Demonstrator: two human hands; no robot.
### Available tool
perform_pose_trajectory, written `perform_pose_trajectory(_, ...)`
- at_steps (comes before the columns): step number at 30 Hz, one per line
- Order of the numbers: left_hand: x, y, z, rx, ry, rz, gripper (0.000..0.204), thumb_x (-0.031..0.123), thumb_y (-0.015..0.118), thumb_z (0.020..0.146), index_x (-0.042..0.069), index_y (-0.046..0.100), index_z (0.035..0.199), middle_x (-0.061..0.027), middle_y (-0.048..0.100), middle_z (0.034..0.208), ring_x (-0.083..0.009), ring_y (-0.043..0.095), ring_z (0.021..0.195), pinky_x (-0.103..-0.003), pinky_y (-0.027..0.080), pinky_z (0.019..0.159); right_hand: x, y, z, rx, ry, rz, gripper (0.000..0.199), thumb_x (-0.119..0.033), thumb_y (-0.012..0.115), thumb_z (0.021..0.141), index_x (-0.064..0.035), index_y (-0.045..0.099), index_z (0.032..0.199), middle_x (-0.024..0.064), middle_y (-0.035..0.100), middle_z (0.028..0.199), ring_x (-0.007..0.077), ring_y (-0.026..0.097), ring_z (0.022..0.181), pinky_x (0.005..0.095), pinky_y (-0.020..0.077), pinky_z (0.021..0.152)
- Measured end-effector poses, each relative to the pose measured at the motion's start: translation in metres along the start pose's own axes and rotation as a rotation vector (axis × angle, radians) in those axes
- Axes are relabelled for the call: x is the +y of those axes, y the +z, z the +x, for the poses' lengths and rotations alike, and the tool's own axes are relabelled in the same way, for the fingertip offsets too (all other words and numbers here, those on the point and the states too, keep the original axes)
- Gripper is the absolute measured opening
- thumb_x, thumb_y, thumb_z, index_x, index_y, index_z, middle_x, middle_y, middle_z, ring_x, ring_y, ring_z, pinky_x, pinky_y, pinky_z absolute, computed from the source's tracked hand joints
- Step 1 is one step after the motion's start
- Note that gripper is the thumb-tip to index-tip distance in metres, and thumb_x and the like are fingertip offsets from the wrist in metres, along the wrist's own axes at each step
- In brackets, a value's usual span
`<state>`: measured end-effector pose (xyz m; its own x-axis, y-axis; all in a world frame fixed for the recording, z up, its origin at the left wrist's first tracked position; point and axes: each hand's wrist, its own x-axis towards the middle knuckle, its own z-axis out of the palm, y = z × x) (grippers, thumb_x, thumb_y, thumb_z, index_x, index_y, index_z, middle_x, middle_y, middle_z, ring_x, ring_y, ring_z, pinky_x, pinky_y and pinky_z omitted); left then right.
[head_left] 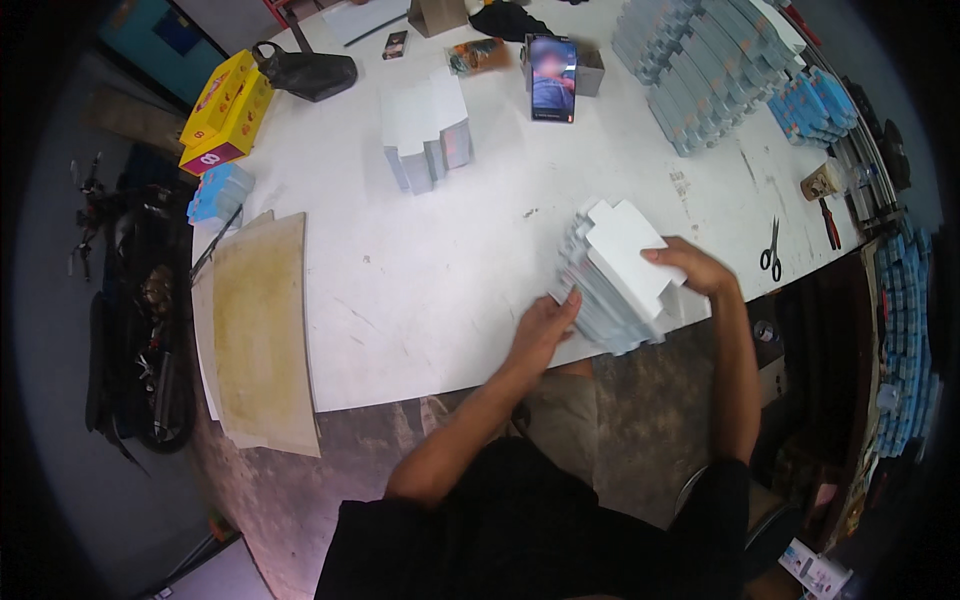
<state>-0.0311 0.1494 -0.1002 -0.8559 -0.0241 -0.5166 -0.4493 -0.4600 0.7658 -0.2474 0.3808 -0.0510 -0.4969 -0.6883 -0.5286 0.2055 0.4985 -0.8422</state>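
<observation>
Between my two hands is a thick stack of flat die-cut cardboard box blanks (625, 250), white on top with grey edges, at the table's near edge. My left hand (548, 325) grips its lower left side, thumb against the edges. The fingers of my right hand (690, 265) curl over its right side, thumb on the top sheet. The blanks along the left side look slightly uneven. Farther off to the left stands another stack of white blanks (425, 115), apart from both hands.
Large rows of stacked blanks (700, 70) fill the far right, beside blue blanks (815, 105). Scissors (771, 250), a red-handled tool (830, 222) and a cup (820, 182) lie near the right edge. A phone (553, 80) leans upright at the back. Brown boards (260, 330) overhang the left front edge.
</observation>
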Motion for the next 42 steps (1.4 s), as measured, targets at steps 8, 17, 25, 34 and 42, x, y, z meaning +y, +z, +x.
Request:
perform_pose_trajectory(8,0.065,-0.051,-0.026,0.075,0.353,0.366,0.105,0.045,0.089,0.086,-0.017,0.035,0.151,-0.0311,0.054,0.143,-0.0335,0.059,0.131,-0.042,0.051,0.109,0.006,0.171,-0.008,0.333,-0.187,0.329,0.064,-0.037,0.061,0.109,0.0099,0.051,0.152,0.0207,0.064,0.142,0.0267,0.058,0.132,0.0385,0.0412,0.117)
perform_pose_trajectory(17,0.070,-0.125,-0.070,0.078,0.526,0.249,0.102,0.018,0.089,0.069,-0.005,0.036,0.152,-0.0205,0.053,0.145,-0.0301,0.054,0.137,-0.043,0.041,0.118,-0.011,0.214,0.029,0.122,-0.537,0.465,0.092,-0.017,0.084,0.083,0.0053,0.038,0.160,0.0177,0.055,0.148,0.0284,0.049,0.142,0.0418,0.0358,0.121)
perform_pose_trajectory(25,0.090,-0.134,-0.089,-0.057,0.803,0.524,0.115,0.015,0.086,0.066,-0.005,0.026,0.162,-0.0261,0.043,0.160,-0.0381,0.039,0.153,-0.045,0.027,0.129,-0.020,0.223,0.029,0.177,-0.749,0.312,0.115,-0.018,0.090,0.076,0.0075,0.023,0.167,0.0213,0.040,0.167,0.0330,0.038,0.155,0.0432,0.0298,0.127)
perform_pose_trajectory(34,0.039,-0.130,-0.067,0.102,0.945,0.774,0.137,0.035,0.082,0.078,-0.008,-0.013,0.168,-0.0308,-0.004,0.178,-0.0381,0.010,0.167,-0.048,0.013,0.133,0.007,0.241,0.054,0.168,-0.659,0.418,0.152,-0.041,0.100,0.064,0.0003,0.000,0.172,0.0236,0.015,0.179,0.0338,0.020,0.165,0.0454,0.0172,0.133)
perform_pose_trajectory(42,0.038,-0.114,-0.057,0.021,0.883,0.515,0.136,0.032,0.080,0.085,-0.010,-0.022,0.164,-0.0318,-0.017,0.176,-0.0395,0.007,0.167,-0.048,0.014,0.132,0.005,0.235,0.066,0.116,-0.786,0.392,0.149,-0.040,0.094,0.068,0.0026,-0.004,0.171,0.0231,0.004,0.181,0.0340,0.007,0.168,0.0474,0.0114,0.134)
